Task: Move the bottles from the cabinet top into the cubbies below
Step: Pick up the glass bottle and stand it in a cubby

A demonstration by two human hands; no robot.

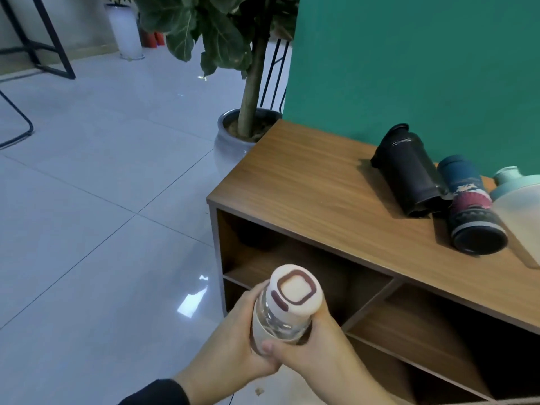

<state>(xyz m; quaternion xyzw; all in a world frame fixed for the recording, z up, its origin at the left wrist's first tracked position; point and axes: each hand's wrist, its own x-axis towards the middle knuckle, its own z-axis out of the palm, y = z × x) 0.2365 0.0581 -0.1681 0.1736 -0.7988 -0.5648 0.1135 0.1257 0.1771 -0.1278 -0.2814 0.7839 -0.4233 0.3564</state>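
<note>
Room: a pale tiled floor (87,200), a green wall (423,68) behind the cabinet, and a potted plant (233,54) in a grey pot at the cabinet's far corner.
Cabinet: a low wooden cabinet (306,185) with open cubbies (292,273) under its top; the near cubbies look dark, and I cannot tell what, if anything, sits in them.
Bottles on top: three lie on their sides near the wall: a black bottle (409,171), a dark blue patterned bottle (470,209) touching it, and a frosted bottle with a mint cap (517,206) at the right edge of view.
Held bottle: a clear bottle with a cream cap (287,305) is in front of the cubby openings, below the cabinet top, cap pointing up toward the camera.
Left hand: the left hand (233,337) wraps the bottle's lower body from the left, fingers closed around it.
Right hand: the right hand (315,355) clasps the same bottle from the right, thumb pressed across its front.
</note>
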